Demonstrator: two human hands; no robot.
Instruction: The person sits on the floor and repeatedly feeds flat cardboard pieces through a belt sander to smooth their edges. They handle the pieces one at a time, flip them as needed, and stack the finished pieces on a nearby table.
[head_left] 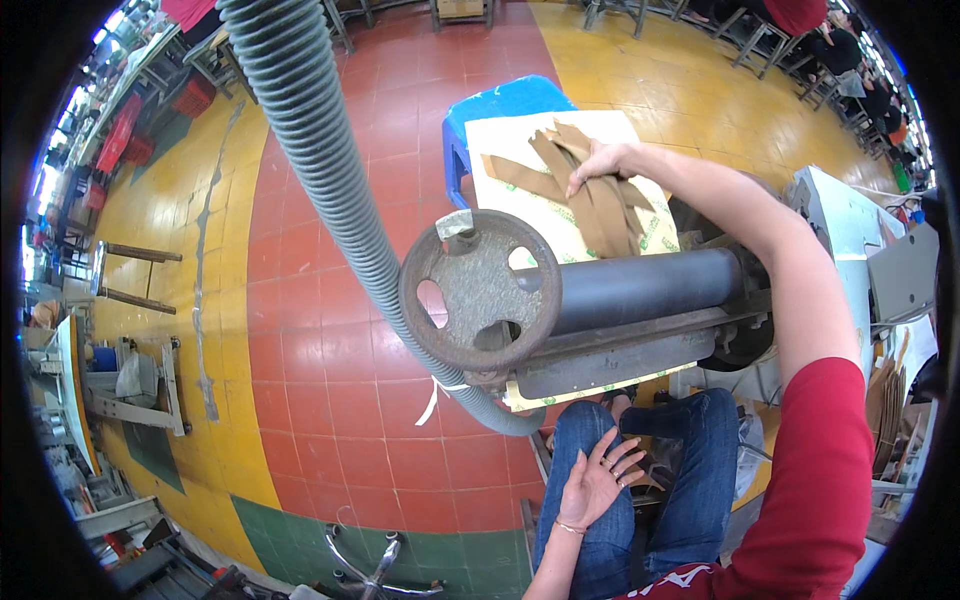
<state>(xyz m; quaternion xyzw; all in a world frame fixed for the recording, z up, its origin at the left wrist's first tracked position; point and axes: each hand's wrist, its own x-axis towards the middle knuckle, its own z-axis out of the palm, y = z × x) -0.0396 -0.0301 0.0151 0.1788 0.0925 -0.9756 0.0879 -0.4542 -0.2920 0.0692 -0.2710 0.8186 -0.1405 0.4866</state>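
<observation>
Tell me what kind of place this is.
Most likely a factory workshop floor. A heavy roller machine with a rusty metal wheel and a ribbed grey hose fills the view, the right hand rests on brown cut strips, and other seated workers line the far edge.

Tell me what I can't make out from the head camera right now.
- Right hand fingertips: buried in the brown strips.
- Machine underside and feet: behind the roller and wheel.
- Left hand: palm up on the lap, apparently empty.
- Hose top: cut off by the picture edge.
</observation>
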